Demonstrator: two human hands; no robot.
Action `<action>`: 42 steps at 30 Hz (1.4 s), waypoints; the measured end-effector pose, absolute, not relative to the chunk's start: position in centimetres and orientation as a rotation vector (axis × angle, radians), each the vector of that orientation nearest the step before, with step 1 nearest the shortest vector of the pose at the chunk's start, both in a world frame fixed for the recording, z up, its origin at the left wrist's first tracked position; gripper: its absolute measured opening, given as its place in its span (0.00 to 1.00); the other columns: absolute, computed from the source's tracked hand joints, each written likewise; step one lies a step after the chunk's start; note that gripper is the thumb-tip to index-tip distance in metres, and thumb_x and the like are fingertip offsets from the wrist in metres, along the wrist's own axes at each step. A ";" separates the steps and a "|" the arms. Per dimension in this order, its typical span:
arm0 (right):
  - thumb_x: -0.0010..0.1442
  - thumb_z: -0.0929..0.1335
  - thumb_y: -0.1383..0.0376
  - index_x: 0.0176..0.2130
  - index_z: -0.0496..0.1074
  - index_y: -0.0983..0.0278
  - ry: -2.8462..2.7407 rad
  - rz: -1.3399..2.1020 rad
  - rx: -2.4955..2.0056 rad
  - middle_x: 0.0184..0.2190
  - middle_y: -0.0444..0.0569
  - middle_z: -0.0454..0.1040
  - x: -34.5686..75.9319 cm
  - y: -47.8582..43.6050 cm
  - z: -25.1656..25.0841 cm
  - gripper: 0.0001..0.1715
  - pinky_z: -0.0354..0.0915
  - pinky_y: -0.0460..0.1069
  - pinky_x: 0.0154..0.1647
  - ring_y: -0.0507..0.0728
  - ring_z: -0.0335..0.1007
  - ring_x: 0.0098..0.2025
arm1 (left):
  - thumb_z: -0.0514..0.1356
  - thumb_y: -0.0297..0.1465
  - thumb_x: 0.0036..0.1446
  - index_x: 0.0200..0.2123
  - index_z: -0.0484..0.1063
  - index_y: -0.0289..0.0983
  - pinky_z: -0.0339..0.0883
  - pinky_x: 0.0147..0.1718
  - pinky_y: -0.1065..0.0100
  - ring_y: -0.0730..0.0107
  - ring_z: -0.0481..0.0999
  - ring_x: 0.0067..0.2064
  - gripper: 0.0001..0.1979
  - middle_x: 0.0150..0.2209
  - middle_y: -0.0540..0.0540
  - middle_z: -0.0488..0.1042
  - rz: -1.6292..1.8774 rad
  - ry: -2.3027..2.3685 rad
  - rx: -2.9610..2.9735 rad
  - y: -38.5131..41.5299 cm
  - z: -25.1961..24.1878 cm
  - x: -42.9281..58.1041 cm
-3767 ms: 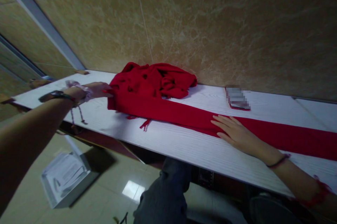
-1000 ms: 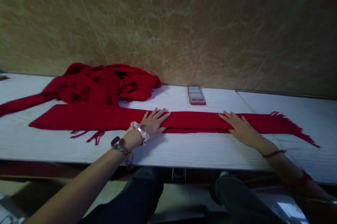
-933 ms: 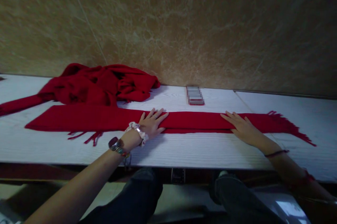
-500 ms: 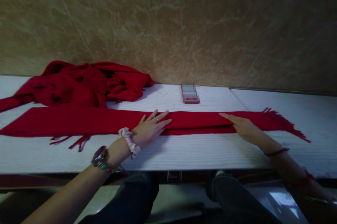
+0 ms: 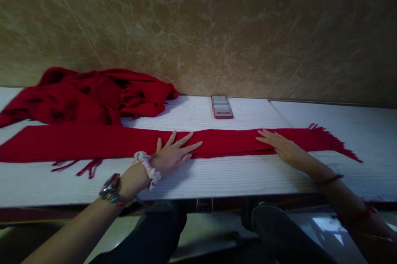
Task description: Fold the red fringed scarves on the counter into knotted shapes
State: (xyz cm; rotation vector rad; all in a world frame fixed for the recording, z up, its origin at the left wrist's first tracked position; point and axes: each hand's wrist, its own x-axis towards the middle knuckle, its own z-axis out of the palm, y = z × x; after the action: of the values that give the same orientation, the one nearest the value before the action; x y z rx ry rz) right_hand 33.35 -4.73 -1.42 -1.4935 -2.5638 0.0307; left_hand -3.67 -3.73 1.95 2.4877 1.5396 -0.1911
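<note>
A red scarf [image 5: 229, 142] lies folded into a long flat strip across the white table. Its fringe spreads out at the right end, and a few more tassels stick out from under the near edge at the left. My left hand [image 5: 170, 154] rests flat on the scarf left of its middle, fingers spread. Farther right, my right hand [image 5: 281, 146] lies on the strip with fingers stretched out and pointing left. Neither hand grips the cloth.
Behind the strip at the left, a crumpled heap of red cloth [image 5: 83, 94] lies against the brown marbled wall [image 5: 198, 28]. A small blurred-out box-like object [image 5: 222, 107] lies near the wall. The white table [image 5: 235, 177] ends just before my legs.
The near layer of the scarf now lies flatter, and the dark gap along its near edge has narrowed. My left hand has shifted slightly left with fingers spread wider; my right-hand fingers have spread.
</note>
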 end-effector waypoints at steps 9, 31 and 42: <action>0.56 0.51 0.76 0.58 0.57 0.59 -2.591 0.040 -1.552 0.61 0.48 0.54 33.3 -5.1 -1.2 0.33 0.46 0.62 0.60 0.55 0.42 0.63 | 0.44 0.33 0.61 0.58 0.48 0.59 0.43 0.47 0.29 0.37 0.31 0.62 0.23 0.64 0.55 0.34 -0.189 1.587 2.510 -4.3 1.8 -3.7; 0.59 0.53 0.70 0.58 0.56 0.62 -2.686 -0.034 -1.501 0.59 0.50 0.57 33.5 -6.2 -1.9 0.28 0.46 0.62 0.60 0.55 0.45 0.62 | 0.45 0.42 0.62 0.60 0.51 0.45 0.45 0.57 0.48 0.54 0.42 0.64 0.24 0.64 0.45 0.42 0.017 1.173 2.863 -2.3 1.6 2.3; 0.62 0.55 0.57 0.60 0.53 0.58 -2.656 0.175 -1.556 0.61 0.49 0.53 33.1 -7.5 -0.5 0.27 0.42 0.65 0.60 0.58 0.40 0.63 | 0.42 0.38 0.63 0.58 0.57 0.43 0.42 0.56 0.43 0.52 0.43 0.63 0.21 0.63 0.47 0.47 -0.056 1.256 2.791 -2.5 1.4 3.1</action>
State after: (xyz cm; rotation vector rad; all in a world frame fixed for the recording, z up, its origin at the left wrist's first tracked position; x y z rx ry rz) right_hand 33.08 -7.48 -0.53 -1.5557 -2.6564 0.1755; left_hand 3.09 -2.50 1.39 2.7906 1.2558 -0.0564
